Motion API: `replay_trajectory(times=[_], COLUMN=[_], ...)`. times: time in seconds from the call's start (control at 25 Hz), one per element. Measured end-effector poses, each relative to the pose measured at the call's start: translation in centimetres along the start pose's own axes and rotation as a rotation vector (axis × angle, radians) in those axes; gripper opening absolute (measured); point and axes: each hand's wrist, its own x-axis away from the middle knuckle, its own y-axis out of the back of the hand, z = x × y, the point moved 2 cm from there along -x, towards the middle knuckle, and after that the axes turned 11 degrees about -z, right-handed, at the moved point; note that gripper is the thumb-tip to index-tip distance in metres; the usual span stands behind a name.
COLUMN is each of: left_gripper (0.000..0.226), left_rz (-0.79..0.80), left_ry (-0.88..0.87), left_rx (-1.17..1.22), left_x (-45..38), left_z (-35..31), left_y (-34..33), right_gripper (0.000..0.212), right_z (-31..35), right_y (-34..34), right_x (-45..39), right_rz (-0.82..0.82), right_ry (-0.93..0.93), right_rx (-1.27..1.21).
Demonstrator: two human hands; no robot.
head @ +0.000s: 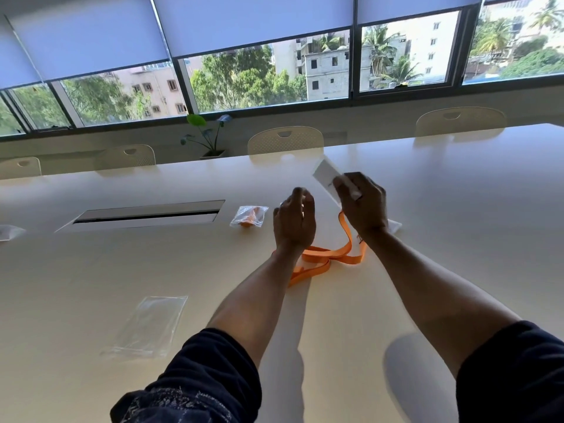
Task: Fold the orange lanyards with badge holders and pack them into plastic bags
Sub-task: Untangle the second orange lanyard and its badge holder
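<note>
An orange lanyard (328,257) lies in loose loops on the white table (91,270), one strand rising toward my right hand (363,206). That hand is lifted above the table and grips a clear badge holder (325,175) by its near end. My left hand (294,219) hovers just left of it, fingers curled and apart, with nothing visible in it. An empty clear plastic bag (146,325) lies flat at the near left. A packed bag with a folded orange lanyard (248,216) rests further back.
A recessed cable slot (146,213) is set into the table at the left. Something white (395,225) pokes out behind my right wrist. Another clear item (9,232) sits at the far left edge. Cream chairs (285,141) and a potted plant (207,138) line the far side.
</note>
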Motion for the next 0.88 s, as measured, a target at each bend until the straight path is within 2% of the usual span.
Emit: replay_trajectory(times=[0.12, 0.2, 0.36, 0.44, 0.52, 0.64, 0.76, 0.88], left_gripper=[0.042, 0.045, 0.069, 0.073, 0.064, 0.038, 0.025, 0.020], left_rz=[-0.041, -0.015, -0.024, -0.031, -0.026, -0.010, -0.004, 0.029], left_ry=[0.045, -0.020, -0.195, -0.241, -0.338, -0.491, -0.420, -0.315], left_rx=[0.026, 0.001, -0.098, -0.146, -0.197, -0.240, -0.259, -0.251], left_x=[-0.7, -0.8, -0.6, -0.5, -0.7, -0.7, -0.4, 0.1], left_z=[-0.8, -1.0, -0.5, -0.4, -0.2, 0.0, 0.4, 0.8], left_y=[0.0, 0.1, 0.6, 0.9, 1.1, 1.5, 2.0, 2.4], right_gripper=[0.024, 0.025, 0.023, 0.021, 0.019, 0.018, 0.031, 0.039], right_z=[0.0, 0.2, 0.4, 0.5, 0.7, 0.9, 1.2, 1.0], right_y=[0.3, 0.5, 1.2, 1.4, 1.4, 1.1, 1.1, 1.2], right_x=[0.0, 0.0, -0.1, -0.2, -0.2, -0.1, 0.4, 1.2], right_rz=[0.145, 0.184, 0.233, 0.273, 0.298, 0.293, 0.182, 0.072], right_ry=[0.205, 0.244, 0.386, 0.463, 0.517, 0.520, 0.458, 0.314], right_rx=[0.000, -0.013, -0.028, -0.032, -0.049, -0.071, 0.001, 0.068])
